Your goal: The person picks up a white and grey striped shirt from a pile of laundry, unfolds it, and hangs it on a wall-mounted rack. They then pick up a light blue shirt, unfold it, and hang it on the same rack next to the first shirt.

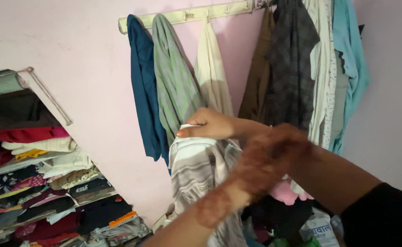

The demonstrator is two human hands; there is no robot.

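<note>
My right hand point(206, 124) reaches left from a black sleeve and grips the top of a white and grey striped shirt point(196, 174), which hangs down in front of the pink wall. My left arm comes up from the bottom and crosses under the right forearm. It has reddish-brown henna patterns. My left hand point(278, 147) is blurred by motion beside the shirt's right edge, and its grip cannot be made out.
A cream hook rail point(187, 15) on the wall carries a blue garment point(143, 91), a green striped one point(176, 82), a cream one point(212, 73) and several more to the right. Open shelves point(36, 174) at the left hold stacked folded clothes. More clothes and a white bag point(317, 226) lie below.
</note>
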